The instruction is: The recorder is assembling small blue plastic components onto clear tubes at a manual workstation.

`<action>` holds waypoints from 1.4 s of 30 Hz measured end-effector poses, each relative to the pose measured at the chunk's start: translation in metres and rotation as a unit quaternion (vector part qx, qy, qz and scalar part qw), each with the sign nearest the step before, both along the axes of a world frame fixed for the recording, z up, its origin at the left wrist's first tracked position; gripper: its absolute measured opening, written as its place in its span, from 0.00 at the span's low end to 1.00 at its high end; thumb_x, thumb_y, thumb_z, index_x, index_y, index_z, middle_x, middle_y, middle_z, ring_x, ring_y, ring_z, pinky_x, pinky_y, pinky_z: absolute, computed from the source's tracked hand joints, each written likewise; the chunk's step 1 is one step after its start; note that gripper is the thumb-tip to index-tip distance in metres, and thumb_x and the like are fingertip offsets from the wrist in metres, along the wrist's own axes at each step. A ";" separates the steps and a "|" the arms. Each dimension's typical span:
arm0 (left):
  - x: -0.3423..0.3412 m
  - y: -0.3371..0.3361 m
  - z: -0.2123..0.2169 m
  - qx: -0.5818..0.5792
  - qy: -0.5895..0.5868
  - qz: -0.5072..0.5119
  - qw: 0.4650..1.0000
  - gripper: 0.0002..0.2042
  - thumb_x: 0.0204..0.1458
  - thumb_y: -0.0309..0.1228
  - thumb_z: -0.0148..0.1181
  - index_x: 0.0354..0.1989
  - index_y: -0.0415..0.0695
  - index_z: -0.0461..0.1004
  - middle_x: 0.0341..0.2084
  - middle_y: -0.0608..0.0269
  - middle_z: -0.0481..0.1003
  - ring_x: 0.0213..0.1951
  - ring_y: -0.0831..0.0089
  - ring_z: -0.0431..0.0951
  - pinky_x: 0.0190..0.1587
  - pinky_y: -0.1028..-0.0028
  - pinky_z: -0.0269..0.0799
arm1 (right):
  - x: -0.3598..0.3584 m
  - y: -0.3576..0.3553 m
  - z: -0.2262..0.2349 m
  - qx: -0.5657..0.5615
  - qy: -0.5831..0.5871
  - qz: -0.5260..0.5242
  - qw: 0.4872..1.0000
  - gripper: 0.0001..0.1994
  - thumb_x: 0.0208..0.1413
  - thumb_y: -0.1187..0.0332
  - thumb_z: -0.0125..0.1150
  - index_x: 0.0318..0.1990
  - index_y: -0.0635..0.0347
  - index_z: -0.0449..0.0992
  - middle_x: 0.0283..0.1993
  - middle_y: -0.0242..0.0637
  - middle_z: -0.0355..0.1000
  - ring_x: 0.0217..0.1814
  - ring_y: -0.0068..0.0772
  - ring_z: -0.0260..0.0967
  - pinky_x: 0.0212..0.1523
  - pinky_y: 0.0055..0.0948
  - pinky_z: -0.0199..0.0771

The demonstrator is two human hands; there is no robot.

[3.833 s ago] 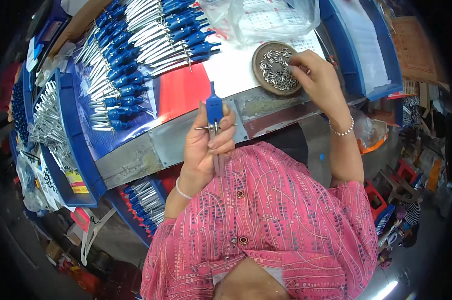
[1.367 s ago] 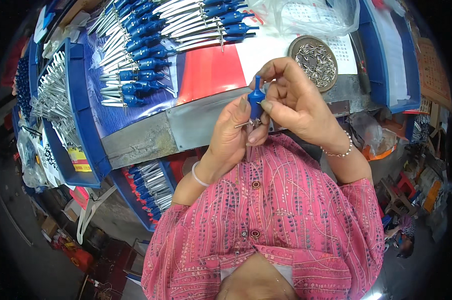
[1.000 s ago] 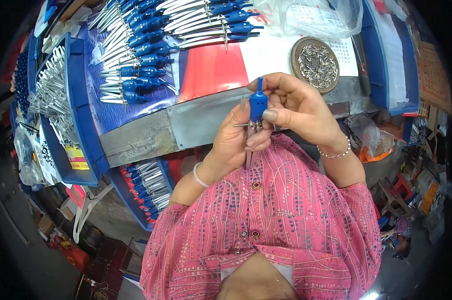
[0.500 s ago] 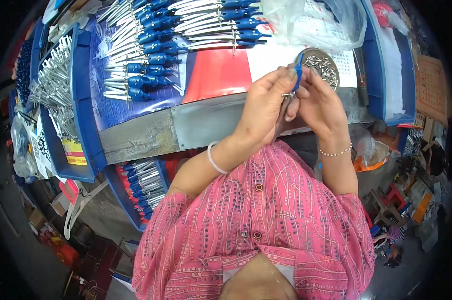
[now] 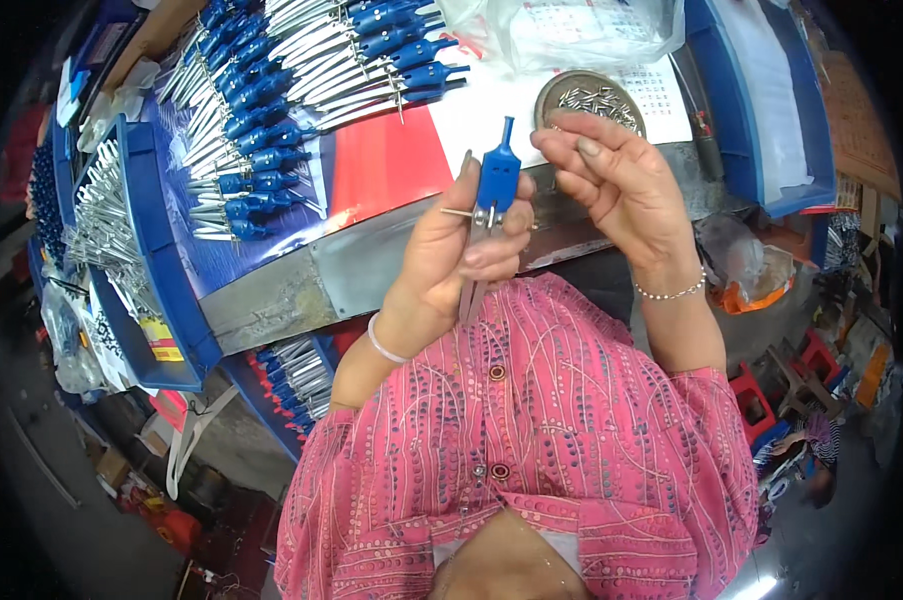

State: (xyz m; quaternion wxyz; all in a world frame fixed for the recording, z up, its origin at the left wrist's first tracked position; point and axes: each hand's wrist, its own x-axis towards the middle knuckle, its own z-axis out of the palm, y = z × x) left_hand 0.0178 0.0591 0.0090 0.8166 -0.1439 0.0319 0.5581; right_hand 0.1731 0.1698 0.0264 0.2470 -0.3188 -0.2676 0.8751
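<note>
— How are we progressing?
— Left hand (image 5: 436, 250) is pinching a tool (image 5: 498, 180) near the table (image 5: 261, 315); right hand (image 5: 626, 185) is hovering half-curled, grip unclear. Rows (image 5: 259, 160) are lying seemingly finished; ours is likely pending.

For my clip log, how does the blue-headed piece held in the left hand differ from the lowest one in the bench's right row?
The held piece sits in the left hand; the bench piece lies untouched. The held piece's blue tip points up the picture; the bench piece's points right. Both have blue heads, slim legs and crosswise pins.
</note>
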 end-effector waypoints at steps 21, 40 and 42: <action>0.005 -0.034 -0.003 -0.007 0.021 -0.035 0.999 0.21 0.54 0.47 0.45 0.39 0.38 0.65 0.21 0.64 0.68 0.11 0.85 0.57 0.11 0.85 0.51 | -0.032 -0.010 0.026 0.204 -0.089 0.211 0.952 0.10 0.55 0.68 0.50 0.37 0.67 0.71 0.16 0.27 0.63 0.11 0.07 0.51 0.11 0.08 0.46; 0.003 -0.036 -0.003 -0.016 -0.022 0.000 1.000 0.19 0.56 0.47 0.42 0.39 0.40 0.64 0.21 0.67 0.65 0.13 0.86 0.56 0.14 0.86 0.52 | -0.054 -0.004 0.029 0.200 -0.138 0.256 0.935 0.10 0.53 0.66 0.52 0.33 0.65 0.70 0.13 0.23 0.60 0.11 0.07 0.50 0.10 0.09 0.44; 0.002 -0.036 -0.003 -0.022 -0.010 -0.009 1.000 0.19 0.55 0.47 0.42 0.39 0.41 0.64 0.21 0.67 0.65 0.13 0.86 0.56 0.14 0.86 0.52 | -0.054 -0.002 0.029 0.199 -0.142 0.263 0.933 0.10 0.53 0.66 0.52 0.33 0.65 0.70 0.13 0.24 0.60 0.12 0.07 0.50 0.10 0.09 0.45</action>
